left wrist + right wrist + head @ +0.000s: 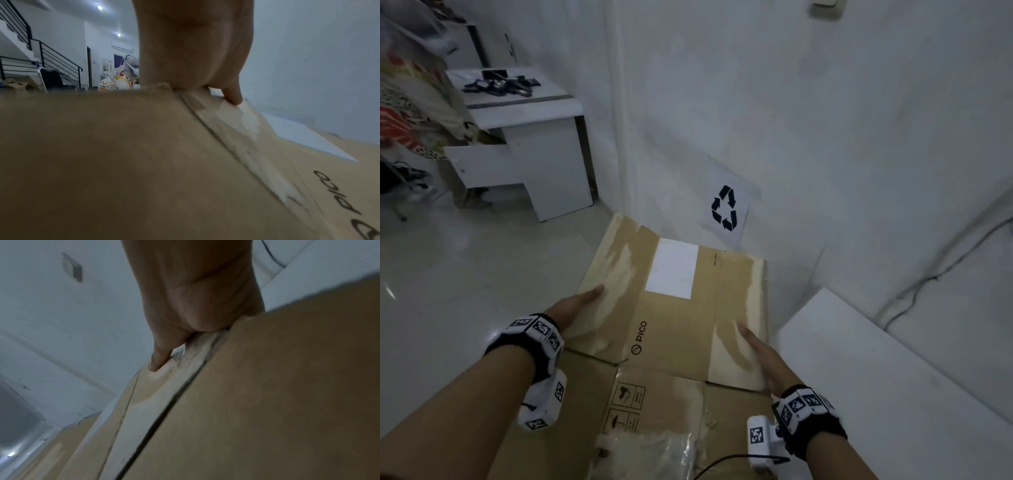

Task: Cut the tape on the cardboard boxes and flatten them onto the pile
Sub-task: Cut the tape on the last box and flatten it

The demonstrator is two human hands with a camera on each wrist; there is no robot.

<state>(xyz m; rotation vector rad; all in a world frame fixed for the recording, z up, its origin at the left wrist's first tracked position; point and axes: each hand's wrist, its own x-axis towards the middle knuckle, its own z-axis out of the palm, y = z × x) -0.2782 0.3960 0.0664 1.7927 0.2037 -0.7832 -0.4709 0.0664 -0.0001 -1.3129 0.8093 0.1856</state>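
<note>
- Cardboard box [678,308], flattened, brown, "PICO" print and white label [674,268] on top; lies on the floor against the far white wall, on top of more flat cardboard [654,411] nearer the camera.
- Left hand [580,303] flat on the box's left flap near its left edge, fingers straight and together, pressing down; left wrist view shows a fingertip [234,97] on a pale torn-tape patch.
- Right hand [763,356] flat on the right flap near the right edge, fingers straight, nothing gripped; right wrist view shows a finger [160,358] touching the cardboard beside a seam.
- Pale peeled strips run along both side flaps.
- Recycle-symbol sheet [727,210] on the wall just beyond the box's far edge.
- White board [893,377] on the floor close to the box's right edge; tight there.
- Left of the box: bare tiled floor [465,274], open room.
- White desk [524,137] far left, well apart, dark items on top.
- Cable [945,263] along the right wall.
</note>
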